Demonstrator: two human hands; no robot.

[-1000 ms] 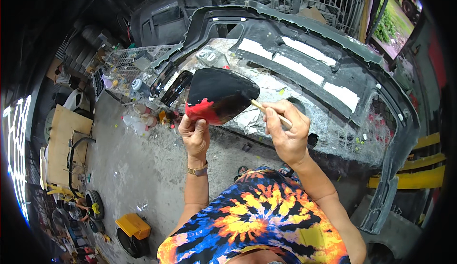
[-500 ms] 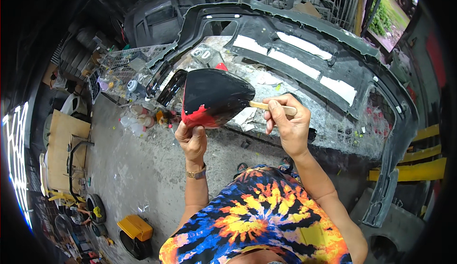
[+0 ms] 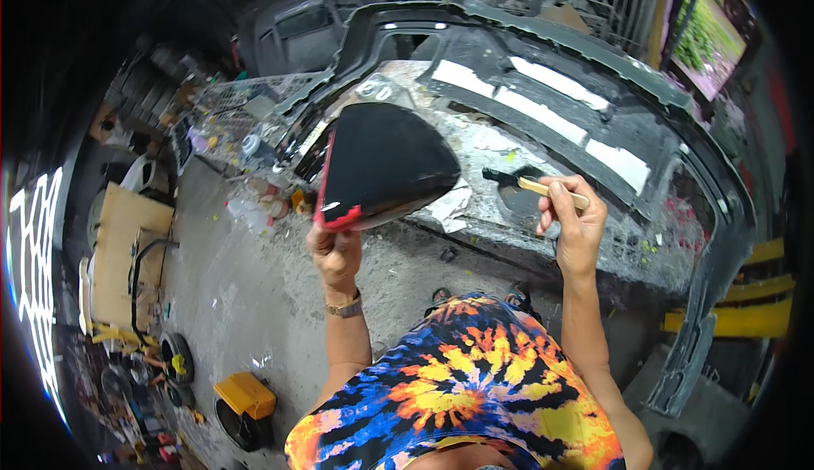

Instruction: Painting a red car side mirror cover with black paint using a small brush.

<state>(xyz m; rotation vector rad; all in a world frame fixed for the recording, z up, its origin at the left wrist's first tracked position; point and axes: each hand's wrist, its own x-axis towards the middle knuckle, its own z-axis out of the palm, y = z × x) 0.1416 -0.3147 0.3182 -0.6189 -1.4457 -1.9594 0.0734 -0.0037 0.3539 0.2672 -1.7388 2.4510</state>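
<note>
My left hand (image 3: 337, 258) grips the lower left corner of a car side mirror cover (image 3: 390, 165), tilted up above the bench. Its shell is coated in wet-looking black, with red showing along the left edge and in a patch near my fingers. A small paintbrush (image 3: 543, 187) with a pale wooden handle is pinched in my right hand (image 3: 575, 216). Its black-coated bristles point left, apart from the cover. Under the brush, a dark round shape (image 3: 517, 205) lies on the bench; I cannot tell exactly what it is.
A large dark bumper (image 3: 585, 97) with white strips arches over the paint-stained bench (image 3: 483, 144). Bottles and plastic bags (image 3: 250, 211) crowd the left end. A yellow-topped black bin (image 3: 246, 394), a tyre (image 3: 176, 360) and a wooden board (image 3: 127, 254) stand on the floor at left.
The brush has come off the cover and moved right with my right hand. Black now covers more of the red patch, and the cover has tilted slightly in my left hand.
</note>
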